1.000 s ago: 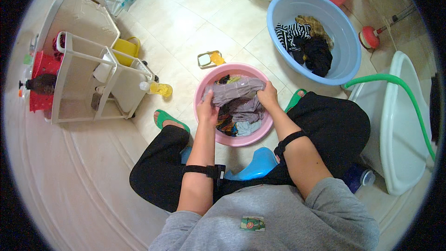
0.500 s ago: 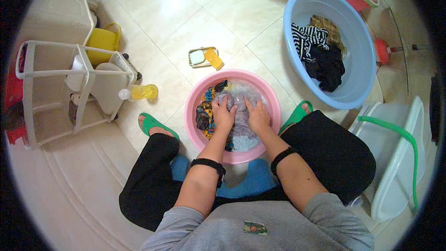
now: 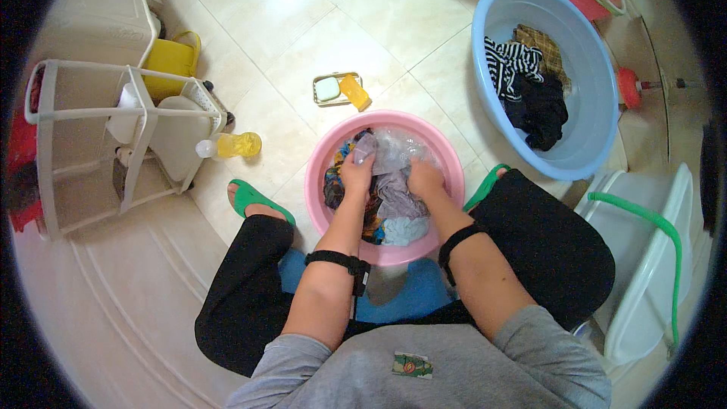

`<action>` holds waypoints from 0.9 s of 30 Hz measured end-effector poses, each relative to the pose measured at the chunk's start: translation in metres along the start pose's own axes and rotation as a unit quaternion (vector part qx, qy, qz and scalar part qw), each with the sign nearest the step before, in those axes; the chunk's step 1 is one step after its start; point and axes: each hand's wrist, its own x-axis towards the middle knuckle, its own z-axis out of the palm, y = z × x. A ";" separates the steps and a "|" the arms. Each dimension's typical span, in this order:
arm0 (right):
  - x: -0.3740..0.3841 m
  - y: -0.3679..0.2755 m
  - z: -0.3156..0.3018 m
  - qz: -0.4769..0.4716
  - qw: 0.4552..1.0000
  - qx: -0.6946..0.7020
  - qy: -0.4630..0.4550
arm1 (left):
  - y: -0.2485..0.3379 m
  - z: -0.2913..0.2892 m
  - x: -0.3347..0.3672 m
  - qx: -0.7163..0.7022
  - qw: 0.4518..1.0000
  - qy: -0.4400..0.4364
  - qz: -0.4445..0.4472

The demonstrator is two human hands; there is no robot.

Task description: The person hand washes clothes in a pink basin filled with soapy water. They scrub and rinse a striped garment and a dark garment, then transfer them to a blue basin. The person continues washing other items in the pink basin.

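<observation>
Between my feet stands a pink basin (image 3: 451, 204) of foamy water and wet laundry. My left hand (image 3: 356, 174) is closed on a bunched edge of the greyish-lavender garment (image 3: 396, 195), which sticks up past the fingertips. My right hand (image 3: 425, 179) is curled into a fist at that garment's right side, gripping it at the water; its fingertips are hidden. Beside my left hand lies a dark cloth patterned in yellow and blue (image 3: 333, 188). A pale blue cloth (image 3: 405, 232) rests near the basin's front. Suds (image 3: 405, 144) float at the far side.
Beyond the basin, a soap dish (image 3: 321, 100) holds a pale bar and an orange bar. A bottle of yellow liquid (image 3: 241, 145) lies by the white rack (image 3: 95, 113) at left. Far right, a blue tub (image 3: 587, 117) holds clothes; nearer is a white tub with a green hose (image 3: 644, 212).
Both hands have gone from spread fingers on the garment to closed grips. The left has lifted a fold of it, and the right has turned into a fist.
</observation>
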 end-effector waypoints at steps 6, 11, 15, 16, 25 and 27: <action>-0.040 -0.013 -0.042 -0.027 0.985 0.170 0.023 | -0.020 -0.007 -0.048 -0.468 0.860 0.093 -0.179; -0.111 -0.037 -0.070 -0.237 0.941 0.230 0.068 | 0.002 -0.015 -0.078 -0.516 0.793 -0.116 -0.303; -0.173 -0.050 -0.088 -0.400 0.886 0.221 0.078 | 0.028 -0.031 -0.094 -0.584 0.765 -0.196 -0.190; -0.190 -0.052 -0.089 -0.426 0.879 0.196 0.086 | 0.030 -0.037 -0.097 -0.578 0.766 -0.213 -0.185; -0.220 -0.066 -0.057 -0.404 0.883 0.151 0.184 | 0.021 -0.047 -0.125 -0.607 0.717 -0.288 -0.183; -0.182 -0.056 -0.061 -0.259 0.928 0.205 0.174 | 0.028 -0.040 -0.134 -0.517 0.817 -0.173 -0.188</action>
